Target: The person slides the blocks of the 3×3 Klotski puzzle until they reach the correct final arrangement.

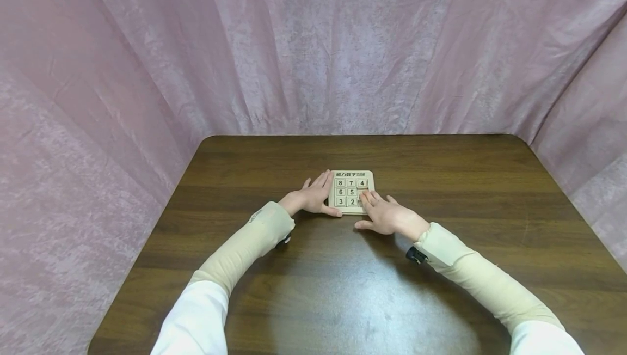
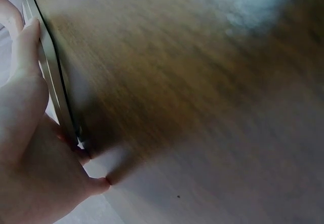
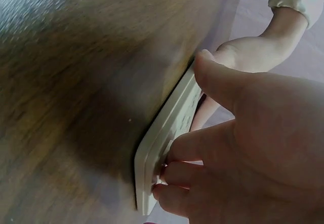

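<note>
A pale number slide puzzle (image 1: 351, 210) lies flat on the table, its dark lettering along the far edge. Number tiles 8, 7, 4, then 6, 5, then 3, 2 show; fingers cover the lower right cells. My left hand (image 1: 315, 196) braces the frame, straight fingers along its left side and the thumb (image 2: 28, 49) against the near edge. Fingertips of my right hand (image 1: 387, 218) press on the right column below the 4, the fingers slightly bent. The right thumb (image 3: 215, 77) stays off the tiles, near the frame's near edge.
The brown wooden table (image 1: 235, 175) extends around the puzzle on all sides. Pink curtains (image 1: 343, 50) hang behind it and at both sides. A small black wrist device (image 1: 417, 255) sits under the right sleeve's cuff.
</note>
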### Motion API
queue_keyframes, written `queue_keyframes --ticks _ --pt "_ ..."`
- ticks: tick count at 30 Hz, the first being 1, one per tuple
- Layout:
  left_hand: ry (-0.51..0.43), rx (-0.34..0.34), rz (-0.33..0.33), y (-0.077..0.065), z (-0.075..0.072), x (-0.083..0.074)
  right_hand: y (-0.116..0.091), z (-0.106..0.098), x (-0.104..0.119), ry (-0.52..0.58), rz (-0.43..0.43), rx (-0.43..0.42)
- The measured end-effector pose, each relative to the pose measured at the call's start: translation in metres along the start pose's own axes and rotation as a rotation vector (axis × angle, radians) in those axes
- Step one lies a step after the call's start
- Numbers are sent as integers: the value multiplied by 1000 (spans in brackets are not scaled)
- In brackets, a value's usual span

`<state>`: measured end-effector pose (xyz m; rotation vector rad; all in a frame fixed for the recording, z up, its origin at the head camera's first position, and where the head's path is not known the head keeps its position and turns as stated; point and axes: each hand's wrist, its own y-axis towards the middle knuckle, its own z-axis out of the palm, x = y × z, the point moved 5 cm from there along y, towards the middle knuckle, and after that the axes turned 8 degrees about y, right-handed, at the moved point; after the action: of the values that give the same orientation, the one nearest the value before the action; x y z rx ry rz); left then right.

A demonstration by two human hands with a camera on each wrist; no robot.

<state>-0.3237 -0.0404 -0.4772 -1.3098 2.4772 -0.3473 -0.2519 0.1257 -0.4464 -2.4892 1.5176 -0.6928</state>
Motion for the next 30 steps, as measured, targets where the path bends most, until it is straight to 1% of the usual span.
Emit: queue_keyframes --ticks 15,24,30 --pt "13 11 -4 1 1 1 7 -1 -5 -14 2 -12" --pt "9 -7 -4 2 -1 1 6 -1 -4 -14 5 -16" --pt "6 0 -5 0 -1 0 4 -1 -3 -8 0 -26"
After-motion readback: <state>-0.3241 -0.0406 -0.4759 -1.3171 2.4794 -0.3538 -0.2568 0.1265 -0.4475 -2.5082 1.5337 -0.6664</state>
